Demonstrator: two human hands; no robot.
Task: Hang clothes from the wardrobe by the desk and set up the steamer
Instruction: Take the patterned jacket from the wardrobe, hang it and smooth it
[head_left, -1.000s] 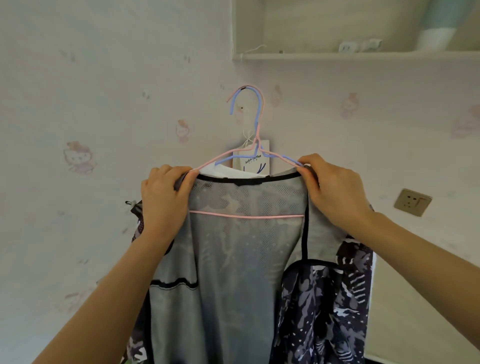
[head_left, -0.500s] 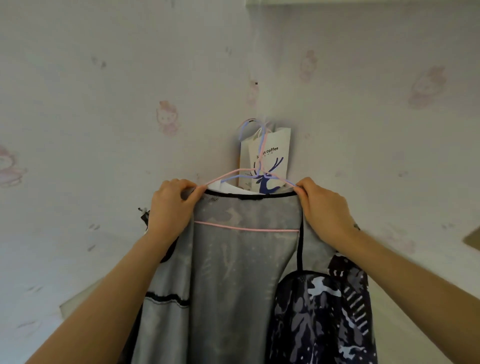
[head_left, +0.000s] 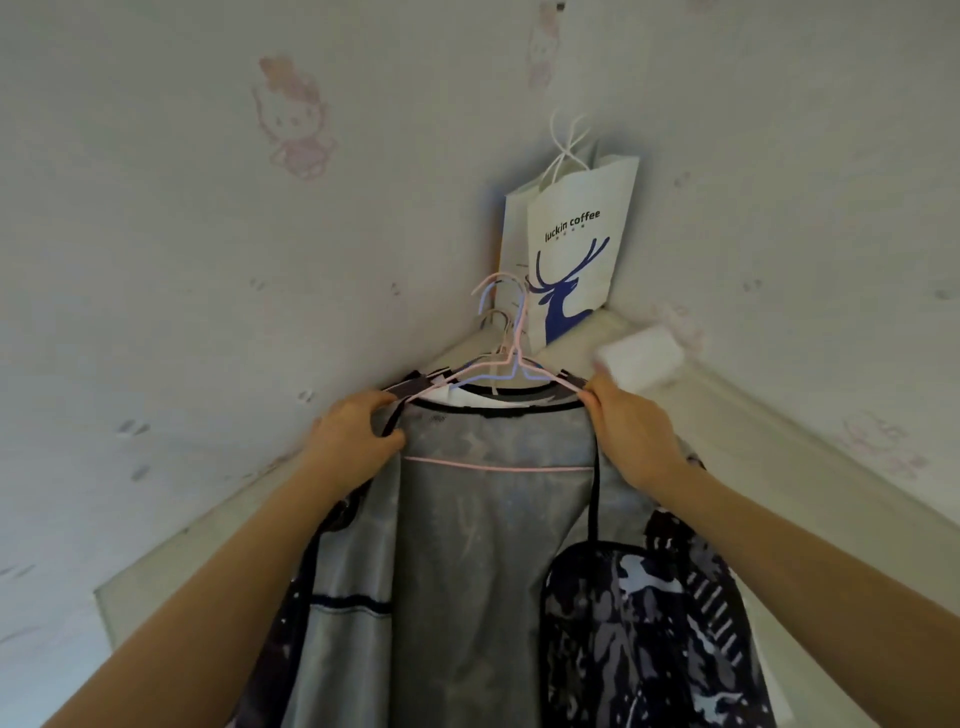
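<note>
Jacket (head_left: 493, 561) draped on pink hanger (head_left: 498, 467), held up between both hands, open front showing grey mesh lining, camouflage panels falling below the right hand. Left hand (head_left: 358, 436) closed on the jacket's left shoulder, fingers curled around collar edge and hanger end together. Right hand (head_left: 631, 441) pinched shut on the right shoulder, fingertips meeting at the hanger's wire end. Hands level, well apart, one at each shoulder. Blue hanger (head_left: 511, 371) nested with the pink one, hooks rising between the hands. White paper bag (head_left: 571, 249) with blue deer print hung on the wall above the hooks. White blurred object (head_left: 641, 358) just above the right hand. Pale wallpapered wall (head_left: 208, 260) behind everything.
</note>
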